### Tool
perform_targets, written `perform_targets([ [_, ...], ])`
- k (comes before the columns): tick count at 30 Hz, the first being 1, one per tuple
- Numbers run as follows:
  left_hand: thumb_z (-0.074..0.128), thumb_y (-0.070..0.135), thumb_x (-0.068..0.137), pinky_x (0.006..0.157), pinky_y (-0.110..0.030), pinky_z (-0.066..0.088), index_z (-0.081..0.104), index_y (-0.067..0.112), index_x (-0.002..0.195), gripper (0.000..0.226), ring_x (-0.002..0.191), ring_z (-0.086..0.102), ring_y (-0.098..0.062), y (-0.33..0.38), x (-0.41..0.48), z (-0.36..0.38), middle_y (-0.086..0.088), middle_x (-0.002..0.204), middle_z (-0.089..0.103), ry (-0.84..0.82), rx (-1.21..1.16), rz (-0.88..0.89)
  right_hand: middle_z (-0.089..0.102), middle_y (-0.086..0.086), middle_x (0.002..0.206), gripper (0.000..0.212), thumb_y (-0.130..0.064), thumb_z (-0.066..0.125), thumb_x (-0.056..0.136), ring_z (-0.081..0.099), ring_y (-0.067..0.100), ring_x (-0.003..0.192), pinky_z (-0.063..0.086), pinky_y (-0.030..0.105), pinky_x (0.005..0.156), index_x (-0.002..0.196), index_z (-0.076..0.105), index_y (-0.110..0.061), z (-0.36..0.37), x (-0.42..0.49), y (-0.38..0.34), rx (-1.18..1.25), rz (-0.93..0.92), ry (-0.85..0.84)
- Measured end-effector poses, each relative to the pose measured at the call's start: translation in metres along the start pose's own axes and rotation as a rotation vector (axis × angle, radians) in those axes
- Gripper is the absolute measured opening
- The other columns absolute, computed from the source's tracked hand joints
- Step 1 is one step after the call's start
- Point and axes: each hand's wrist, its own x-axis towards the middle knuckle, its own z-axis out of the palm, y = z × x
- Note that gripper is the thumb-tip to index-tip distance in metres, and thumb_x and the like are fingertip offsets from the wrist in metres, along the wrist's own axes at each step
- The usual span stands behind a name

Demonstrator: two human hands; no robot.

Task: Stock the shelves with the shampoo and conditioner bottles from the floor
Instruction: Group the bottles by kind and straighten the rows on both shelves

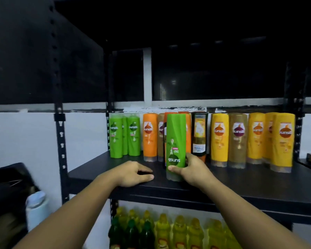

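My right hand (pixel 188 169) grips a green Sunsilk bottle (pixel 175 141) low on its body, label upside down, standing on the black shelf (pixel 241 184) in front of the back row. My left hand (pixel 133 174) rests on the shelf just left of that bottle, fingers loosely bent, holding nothing. Along the back stand green bottles (pixel 125 136) at the left, orange bottles (pixel 150 136) and a dark bottle (pixel 199 133) in the middle, and yellow (pixel 283 141) and brown bottles (pixel 238 139) at the right.
Perforated black uprights (pixel 61 141) frame the shelf, with a dark shelf board overhead. Several yellow and green bottles (pixel 169 230) fill the lower shelf. A pale flask (pixel 37 207) and a dark bag sit at the lower left. White wall lies behind.
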Motion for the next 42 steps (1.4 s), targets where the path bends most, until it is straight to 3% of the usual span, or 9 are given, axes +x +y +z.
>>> perform_targets([
  [4,0.050,0.068,0.096,0.111,-0.027,0.035,0.054,0.034,0.147,0.061,0.139,0.047,-0.013,-0.042,-0.002,-0.013,0.012,0.153,0.051,-0.013,0.025,-0.127,0.073,-0.007,0.111,0.052,-0.037,0.087,0.076,0.068,0.011,0.100,0.053,0.029,0.094,0.120,0.063,-0.023,0.042,0.018,-0.016,0.041,-0.047,-0.067],
  [9,0.045,0.087,0.079,0.115,-0.033,0.034,0.050,0.055,0.141,0.070,0.142,0.044,-0.014,-0.072,0.001,-0.001,0.016,0.155,0.047,0.071,-0.063,-0.192,0.072,-0.008,0.110,0.054,-0.045,0.087,0.073,0.067,0.013,0.102,0.054,0.037,0.098,0.117,0.062,-0.026,0.071,0.042,-0.023,0.016,-0.063,-0.078],
  [12,0.044,0.091,0.071,0.116,-0.037,0.035,0.051,0.059,0.138,0.075,0.141,0.044,-0.013,-0.078,0.006,0.005,0.020,0.153,0.048,0.104,-0.100,-0.188,0.071,-0.008,0.112,0.051,-0.046,0.082,0.079,0.066,0.012,0.104,0.053,0.037,0.099,0.120,0.061,-0.026,0.079,0.046,-0.022,-0.003,-0.086,-0.091],
  [23,0.047,0.091,0.070,0.111,-0.038,0.040,0.055,0.060,0.133,0.071,0.137,0.049,-0.015,-0.076,0.004,0.006,0.018,0.150,0.052,0.148,-0.124,-0.227,0.069,-0.013,0.116,0.048,-0.043,0.079,0.084,0.065,0.008,0.108,0.052,0.030,0.097,0.124,0.058,-0.030,0.047,0.025,-0.028,-0.051,-0.168,-0.137],
  [27,0.046,0.089,0.073,0.108,-0.038,0.042,0.054,0.060,0.133,0.067,0.136,0.050,-0.016,-0.072,0.001,0.005,0.017,0.150,0.053,0.154,-0.102,-0.243,0.068,-0.017,0.104,0.038,-0.046,0.078,0.084,0.064,0.000,0.096,0.053,0.022,0.082,0.115,0.058,-0.038,0.025,0.008,-0.030,-0.036,-0.233,-0.076],
  [30,0.047,0.086,0.076,0.108,-0.037,0.042,0.055,0.058,0.134,0.065,0.135,0.051,-0.017,-0.069,-0.001,0.005,0.014,0.150,0.054,0.158,-0.093,-0.244,0.066,-0.022,0.103,0.042,-0.043,0.081,0.081,0.062,-0.004,0.097,0.049,0.015,0.079,0.118,0.061,-0.039,0.009,0.001,-0.028,0.020,-0.274,0.027],
  [34,0.048,0.084,0.079,0.105,-0.036,0.044,0.055,0.058,0.135,0.063,0.133,0.053,-0.018,-0.067,-0.003,0.005,0.012,0.149,0.055,0.162,-0.082,-0.257,0.066,-0.013,0.108,0.057,-0.040,0.089,0.072,0.067,0.008,0.096,0.058,0.031,0.085,0.121,0.061,-0.035,-0.011,0.000,-0.032,0.113,-0.237,0.131],
  [37,0.044,0.089,0.071,0.104,-0.039,0.047,0.052,0.063,0.132,0.067,0.128,0.056,-0.018,-0.066,-0.003,0.006,0.011,0.145,0.058,0.161,-0.084,-0.265,0.070,-0.006,0.102,0.065,-0.029,0.092,0.070,0.073,0.010,0.084,0.062,0.035,0.078,0.123,0.055,-0.028,-0.020,0.002,-0.038,0.247,-0.232,0.163],
  [42,0.043,0.092,0.069,0.106,-0.041,0.046,0.051,0.062,0.135,0.073,0.131,0.054,-0.017,-0.068,-0.001,0.006,0.012,0.147,0.056,0.153,-0.078,-0.266,0.068,-0.003,0.102,0.067,-0.022,0.091,0.071,0.074,0.012,0.079,0.061,0.026,0.064,0.124,0.051,-0.027,-0.025,0.009,-0.049,0.325,-0.247,0.182],
])
